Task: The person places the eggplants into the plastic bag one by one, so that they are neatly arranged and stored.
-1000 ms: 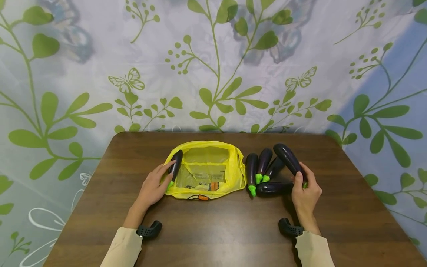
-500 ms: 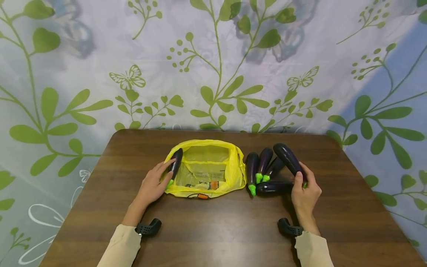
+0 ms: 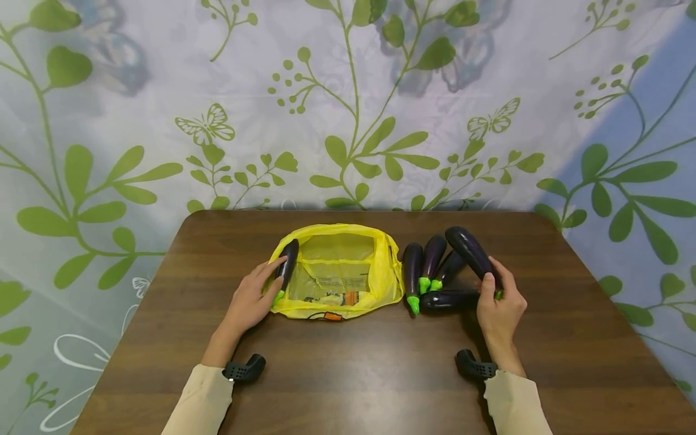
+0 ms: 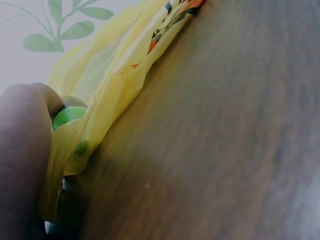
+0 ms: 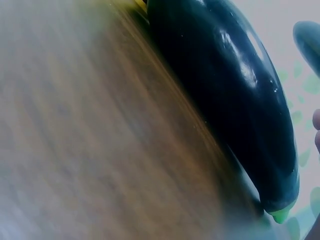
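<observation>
At the left end of an open yellow plastic bag (image 3: 389, 284), my left hand (image 3: 250, 302) holds an eggplant (image 3: 289, 260) just inside the rim. Its fingers lie over the dark skin, and the thumb is near the green stem (image 4: 69, 116) in the left wrist view. My right hand (image 3: 500, 309) grips another eggplant (image 3: 469, 249) by its stem end, the rounded end pointing up and left. Below that one, an eggplant (image 3: 447, 300) lies crosswise, large in the right wrist view. The right palm is hidden from the head camera.
Between the bag and my right hand, several more eggplants (image 3: 412, 269) lie close together with green stems toward me. Everything rests on a brown wooden table (image 3: 348, 374). A leaf-patterned cloth (image 3: 348, 109) hangs behind its far edge.
</observation>
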